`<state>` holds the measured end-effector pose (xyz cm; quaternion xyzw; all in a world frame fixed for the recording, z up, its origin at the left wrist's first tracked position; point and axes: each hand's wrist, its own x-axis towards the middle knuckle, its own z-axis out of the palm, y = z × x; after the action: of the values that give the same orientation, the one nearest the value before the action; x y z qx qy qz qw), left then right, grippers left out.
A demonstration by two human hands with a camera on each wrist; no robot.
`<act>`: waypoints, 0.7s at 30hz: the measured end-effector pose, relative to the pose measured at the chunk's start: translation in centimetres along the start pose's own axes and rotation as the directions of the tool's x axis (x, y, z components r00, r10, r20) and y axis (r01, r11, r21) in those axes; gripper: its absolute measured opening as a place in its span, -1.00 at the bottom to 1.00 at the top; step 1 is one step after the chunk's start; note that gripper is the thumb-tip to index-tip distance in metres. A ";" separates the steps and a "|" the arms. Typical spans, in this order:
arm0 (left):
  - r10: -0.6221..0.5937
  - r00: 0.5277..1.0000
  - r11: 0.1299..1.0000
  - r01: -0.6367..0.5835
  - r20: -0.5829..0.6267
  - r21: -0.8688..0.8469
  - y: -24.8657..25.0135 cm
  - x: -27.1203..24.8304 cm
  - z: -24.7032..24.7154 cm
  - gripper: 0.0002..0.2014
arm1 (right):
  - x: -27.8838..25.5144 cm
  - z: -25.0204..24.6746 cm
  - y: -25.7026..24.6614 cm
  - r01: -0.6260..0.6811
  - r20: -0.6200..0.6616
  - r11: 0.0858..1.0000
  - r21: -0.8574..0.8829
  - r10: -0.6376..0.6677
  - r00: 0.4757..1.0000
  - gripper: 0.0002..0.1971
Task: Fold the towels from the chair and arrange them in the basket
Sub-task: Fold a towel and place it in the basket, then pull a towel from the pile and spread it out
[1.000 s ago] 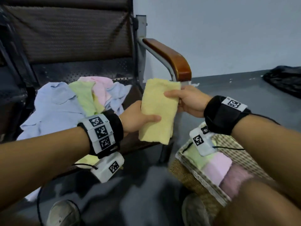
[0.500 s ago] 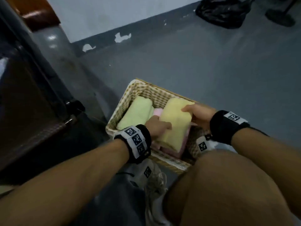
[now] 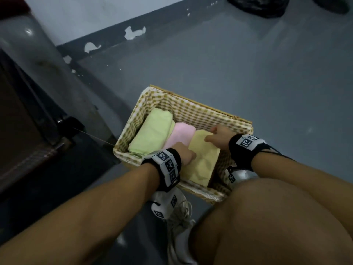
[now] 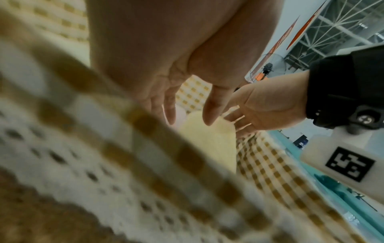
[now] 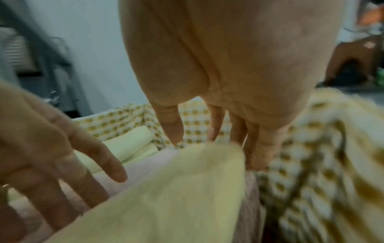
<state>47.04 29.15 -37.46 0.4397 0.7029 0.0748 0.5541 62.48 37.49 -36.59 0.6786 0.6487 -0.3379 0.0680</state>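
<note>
Grey floor, lined basket (three towels), seemingly scuffed baseboard

Grey painted floor under my rig, carrying the basket.

On it I see a rectangular woven basket with yellow-and-white checked lining, a white laced shoe just beside its near edge, the dark chair base to the left, and a crumpled black bag well apart by the wall.

The left hand reaches with straight fingers to the yellow towel inside the checked basket; the right hand is just beside it.
</note>
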 end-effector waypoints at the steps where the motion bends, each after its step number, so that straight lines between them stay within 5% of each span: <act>1: 0.024 1.000 1.000 -0.024 -0.015 -0.014 0.1 -0.4 -0.9 -0.63 | -0.4 -0.8 -1.0 0.047 -0.018 0.997 -0.065 -0.048 0.999 -0.82; 3: 0.076 0.997 0.994 -0.078 -0.025 -0.082 0.3 -1.6 -3.2 -0.70 | -1.5 -2.5 -3.4 0.138 -0.031 0.982 -0.127 -0.143 0.989 -0.83; 6: 0.180 0.979 0.970 -0.192 -0.093 -0.152 0.6 -4.9 -8.3 -0.84 | -3.9 -4.6 -8.8 0.265 0.138 0.963 -0.050 -0.256 0.957 -0.82; 11: 0.311 0.919 0.941 -0.333 -0.244 -0.056 -1.7 -13.5 -18.9 -0.94 | -9.7 -5.0 -21.7 0.503 0.274 0.863 -0.042 -0.474 0.837 -0.78; 16: 0.306 0.851 0.945 -0.324 -0.427 0.032 -9.2 -23.2 -28.1 -0.93 | -17.4 -1.5 -35.6 0.720 0.360 0.693 0.036 -0.681 0.637 -0.83; 21: 0.172 0.764 0.981 -0.191 -0.622 0.036 -18.8 -31.0 -32.6 -0.96 | -23.8 5.5 -45.7 0.824 0.422 0.566 0.041 -0.757 0.499 -0.75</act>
<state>9.46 8.59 -14.29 0.4479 0.7991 0.2793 0.2877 19.80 21.50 -12.00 0.2138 0.8846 -0.4046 0.0904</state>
